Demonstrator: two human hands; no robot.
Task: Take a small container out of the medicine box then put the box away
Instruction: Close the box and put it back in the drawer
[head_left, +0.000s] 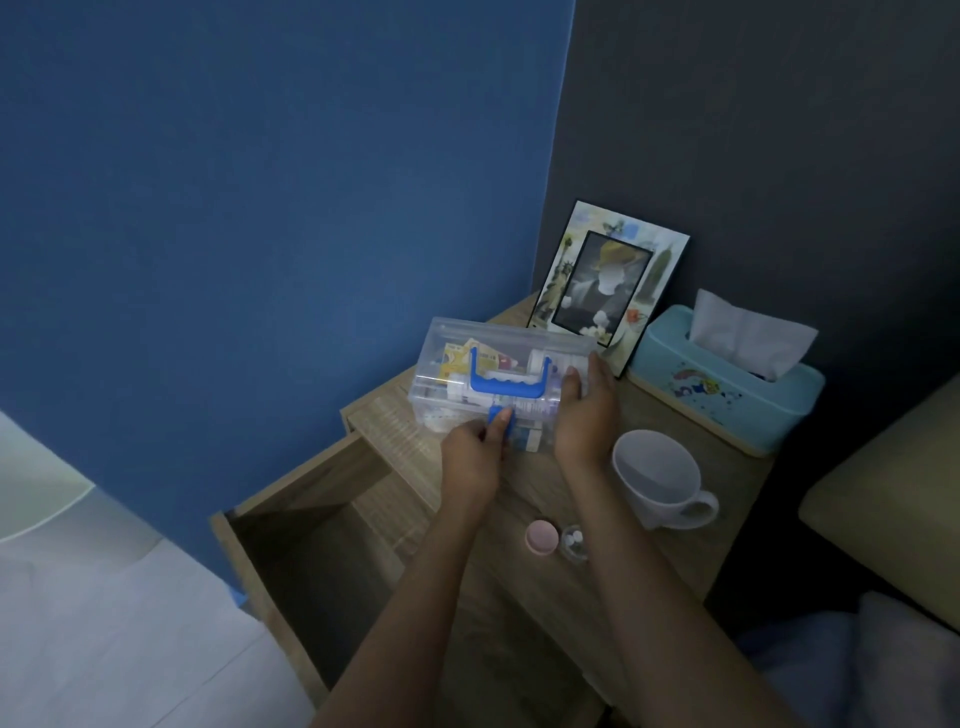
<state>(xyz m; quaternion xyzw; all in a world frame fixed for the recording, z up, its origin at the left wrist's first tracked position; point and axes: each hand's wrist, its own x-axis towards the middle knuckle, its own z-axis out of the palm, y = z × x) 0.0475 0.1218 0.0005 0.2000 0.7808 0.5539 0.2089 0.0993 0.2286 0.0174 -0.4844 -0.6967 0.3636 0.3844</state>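
A clear plastic medicine box (457, 353) with a blue handle and a blue front latch (503, 419) stands on the wooden bedside table (685, 551), lid down, full of packets and tubes. My left hand (475, 457) pinches the blue latch at the box's front. Flat against the box's right end lies my right hand (587, 410), thumb on the lid. Nearer to me on the table sit a small clear container (574, 540) with white pills inside and, just left of it, its pink lid (542, 538).
The table's drawer (306, 551) is pulled open to the left, below the box. A white mug (660, 480) stands right of my right arm. A turquoise tissue box (727, 379) and a picture frame (608, 286) stand at the back. Blue wall on the left.
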